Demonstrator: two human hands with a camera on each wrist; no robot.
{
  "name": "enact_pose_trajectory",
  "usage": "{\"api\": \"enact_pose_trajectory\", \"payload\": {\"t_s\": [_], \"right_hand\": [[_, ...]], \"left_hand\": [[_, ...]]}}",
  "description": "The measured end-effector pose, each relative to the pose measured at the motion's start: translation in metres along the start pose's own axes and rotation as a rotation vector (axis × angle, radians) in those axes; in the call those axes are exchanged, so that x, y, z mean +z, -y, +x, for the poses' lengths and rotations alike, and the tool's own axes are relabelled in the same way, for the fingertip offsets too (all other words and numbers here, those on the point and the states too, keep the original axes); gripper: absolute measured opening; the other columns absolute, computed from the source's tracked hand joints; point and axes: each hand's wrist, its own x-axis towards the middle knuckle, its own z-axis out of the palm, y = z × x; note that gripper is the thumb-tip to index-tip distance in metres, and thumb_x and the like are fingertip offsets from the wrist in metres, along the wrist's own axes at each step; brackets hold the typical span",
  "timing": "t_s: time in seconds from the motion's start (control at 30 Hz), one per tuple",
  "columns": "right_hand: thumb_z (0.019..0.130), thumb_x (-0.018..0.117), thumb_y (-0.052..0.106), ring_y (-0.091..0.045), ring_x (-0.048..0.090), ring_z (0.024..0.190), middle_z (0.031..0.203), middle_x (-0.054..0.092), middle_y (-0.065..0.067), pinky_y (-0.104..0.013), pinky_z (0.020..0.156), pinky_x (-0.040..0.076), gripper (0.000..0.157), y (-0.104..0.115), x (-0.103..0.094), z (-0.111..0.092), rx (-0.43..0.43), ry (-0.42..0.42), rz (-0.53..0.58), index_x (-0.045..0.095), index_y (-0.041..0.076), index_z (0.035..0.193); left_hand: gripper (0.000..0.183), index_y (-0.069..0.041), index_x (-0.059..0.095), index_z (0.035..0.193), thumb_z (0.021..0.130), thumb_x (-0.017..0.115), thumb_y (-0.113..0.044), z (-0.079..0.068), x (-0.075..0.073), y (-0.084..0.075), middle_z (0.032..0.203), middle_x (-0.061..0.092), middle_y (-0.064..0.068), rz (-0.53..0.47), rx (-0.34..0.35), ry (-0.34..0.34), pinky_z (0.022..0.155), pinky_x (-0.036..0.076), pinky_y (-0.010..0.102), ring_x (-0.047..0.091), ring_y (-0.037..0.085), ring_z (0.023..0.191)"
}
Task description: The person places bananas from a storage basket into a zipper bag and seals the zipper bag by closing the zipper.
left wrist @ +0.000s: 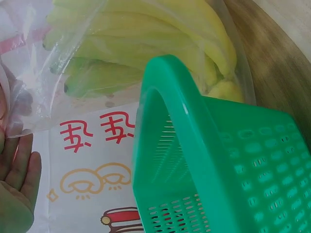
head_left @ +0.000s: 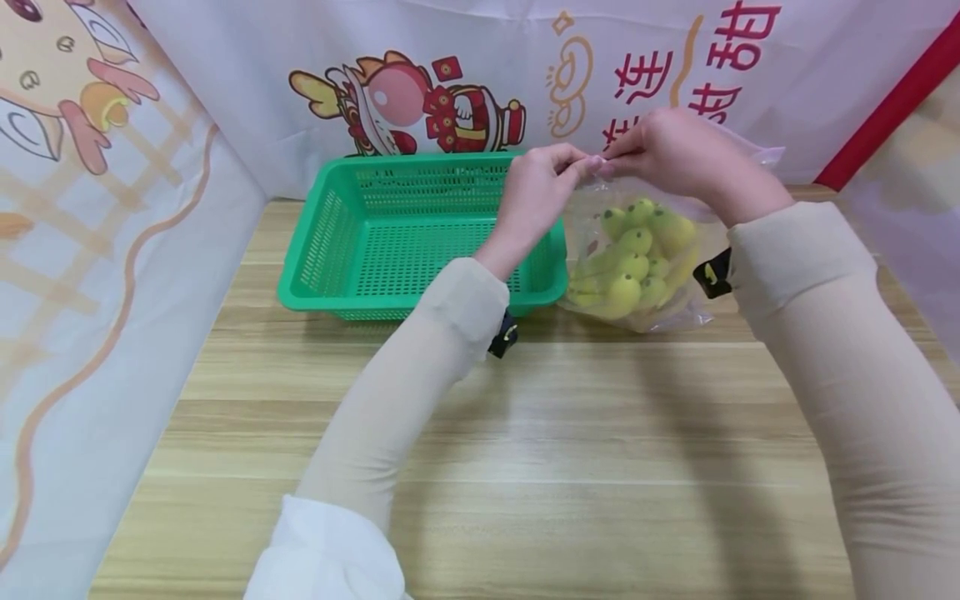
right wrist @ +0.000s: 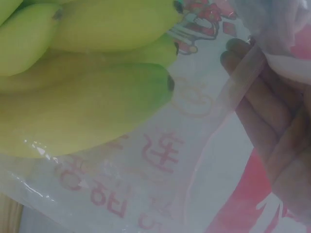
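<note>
A clear plastic bag (head_left: 588, 233) holding several yellow-green bananas (head_left: 630, 258) stands on the wooden table, right of a green basket. At its top edge my left hand (head_left: 542, 187) pinches the plastic between thumb and fingers. My right hand (head_left: 682, 158) pinches the same edge close beside it, the fingertips of both hands nearly meeting. Through the plastic, the right wrist view shows bananas (right wrist: 82, 111) near the right hand (right wrist: 272, 111), whose fingers lie at the bag's edge. In the left wrist view the left hand (left wrist: 17, 184) is partly cut off at the frame's side.
The green perforated basket (head_left: 300, 250) sits on the table (head_left: 525, 467) just left of the bag, below my left forearm. Behind both hangs a white printed cloth (head_left: 247, 92), and another printed cloth (head_left: 82, 333) covers the left side.
</note>
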Motion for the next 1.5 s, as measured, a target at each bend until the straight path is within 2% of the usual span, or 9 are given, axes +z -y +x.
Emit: {"api": "enact_pose_trajectory", "payload": {"t_s": [0.3, 0.47, 0.63, 0.87, 1.0, 1.17, 1.27, 1.33, 1.5], "right_hand": [[0.098, 0.052, 0.035, -0.033, 0.063, 0.104, 0.118, 0.067, -0.020, -0.050, 0.093, 0.046, 0.038, -0.002, -0.001, -0.003, 0.072, 0.026, 0.032, 0.066, 0.007, 0.121], [0.097, 0.052, 0.037, -0.031, 0.061, 0.105, 0.119, 0.066, -0.019, -0.048, 0.092, 0.045, 0.039, -0.004, -0.001, -0.005, 0.109, 0.024, 0.055, 0.066, 0.008, 0.121], [0.097, 0.054, 0.036, -0.030, 0.059, 0.100, 0.118, 0.067, -0.020, -0.047, 0.089, 0.044, 0.039, -0.011, -0.002, -0.007, 0.108, 0.025, 0.014, 0.065, 0.007, 0.121], [0.098, 0.052, 0.031, -0.027, 0.060, 0.092, 0.114, 0.068, -0.021, -0.036, 0.075, 0.044, 0.037, -0.021, -0.003, -0.009, 0.084, 0.018, -0.036, 0.067, 0.004, 0.118], [0.098, 0.053, 0.027, -0.028, 0.063, 0.091, 0.111, 0.069, -0.022, -0.038, 0.078, 0.047, 0.034, -0.023, -0.002, -0.008, 0.053, 0.009, -0.029, 0.068, 0.002, 0.115], [0.096, 0.057, 0.021, -0.030, 0.066, 0.088, 0.106, 0.071, -0.022, -0.042, 0.079, 0.050, 0.028, -0.025, -0.001, -0.008, 0.005, -0.009, -0.050, 0.070, 0.000, 0.111], [0.096, 0.057, 0.020, -0.033, 0.066, 0.093, 0.107, 0.070, -0.022, -0.047, 0.085, 0.049, 0.028, -0.025, -0.001, -0.008, -0.004, -0.007, -0.049, 0.070, 0.000, 0.111], [0.096, 0.057, 0.020, -0.035, 0.065, 0.095, 0.107, 0.070, -0.023, -0.049, 0.087, 0.048, 0.028, -0.025, 0.000, -0.008, -0.007, -0.005, -0.047, 0.069, 0.000, 0.112], [0.096, 0.057, 0.020, -0.035, 0.065, 0.097, 0.110, 0.069, -0.023, -0.049, 0.088, 0.049, 0.029, -0.021, -0.001, -0.008, -0.013, 0.003, -0.041, 0.068, -0.001, 0.114]], "left_hand": [[0.025, -0.013, 0.072, 0.100, 0.094, 0.056, -0.032, 0.001, 0.000, -0.002, 0.101, 0.073, -0.001, -0.035, 0.005, 0.017, 0.072, 0.046, 0.017, 0.061, 0.007, 0.085], [0.025, -0.013, 0.072, 0.100, 0.094, 0.056, -0.031, 0.001, 0.001, 0.000, 0.095, 0.072, 0.000, -0.024, 0.021, -0.015, 0.064, 0.041, 0.017, 0.054, 0.008, 0.074], [0.026, -0.013, 0.072, 0.102, 0.094, 0.056, -0.032, 0.000, -0.001, 0.003, 0.086, 0.067, 0.002, -0.007, 0.011, -0.041, 0.056, 0.033, 0.018, 0.043, 0.011, 0.065], [0.025, -0.013, 0.071, 0.103, 0.095, 0.055, -0.031, 0.002, -0.001, 0.005, 0.086, 0.067, 0.000, -0.002, 0.020, -0.018, 0.057, 0.034, 0.019, 0.043, 0.012, 0.066], [0.024, -0.014, 0.068, 0.105, 0.096, 0.053, -0.030, 0.003, -0.001, 0.005, 0.097, 0.070, 0.000, 0.002, 0.023, 0.020, 0.065, 0.040, 0.018, 0.049, 0.011, 0.074], [0.031, -0.016, 0.063, 0.118, 0.093, 0.057, -0.034, 0.003, -0.001, 0.002, 0.114, 0.068, -0.002, 0.007, -0.011, 0.120, 0.083, 0.047, 0.017, 0.059, 0.007, 0.097], [0.045, -0.020, 0.056, 0.131, 0.090, 0.062, -0.037, 0.005, -0.001, -0.004, 0.127, 0.063, -0.004, 0.040, -0.016, 0.179, 0.094, 0.046, 0.018, 0.058, 0.007, 0.113], [0.051, -0.022, 0.051, 0.136, 0.089, 0.064, -0.034, 0.005, 0.001, -0.007, 0.134, 0.059, -0.004, 0.068, 0.009, 0.200, 0.099, 0.044, 0.018, 0.055, 0.007, 0.121], [0.044, -0.023, 0.055, 0.133, 0.090, 0.064, -0.026, 0.006, 0.004, -0.014, 0.135, 0.059, -0.006, 0.116, 0.017, 0.225, 0.102, 0.043, 0.020, 0.055, 0.007, 0.122]]}}
